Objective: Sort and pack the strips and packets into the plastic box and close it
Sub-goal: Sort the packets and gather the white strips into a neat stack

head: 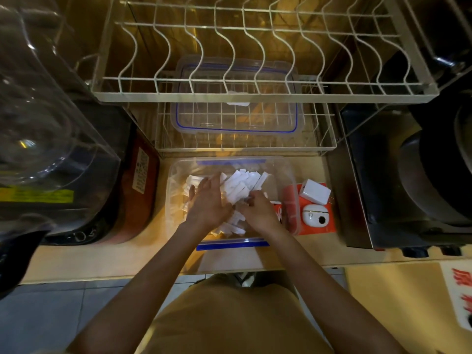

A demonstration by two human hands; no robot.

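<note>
1. The clear plastic box (176,175) sits open on the bench (102,261), its long axis running away from the person, blue latches at near and far ends.
2. White strips (242,186) lie jumbled inside, most angled toward the far right.
3. The left hand (208,204), fingers spread flat, presses on the strips.
4. The right hand (258,213) has fingers curled among strips; what they grip cannot be told.
5. The lid (235,129) rests on the wire rack (324,139) beyond.

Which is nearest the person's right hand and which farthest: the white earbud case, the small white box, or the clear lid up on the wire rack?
From the right hand:
1. White earbud case, just to its right on the orange packet.
2. Small white box, right and slightly farther back.
3. Clear lid, far back on the wire rack.
</note>
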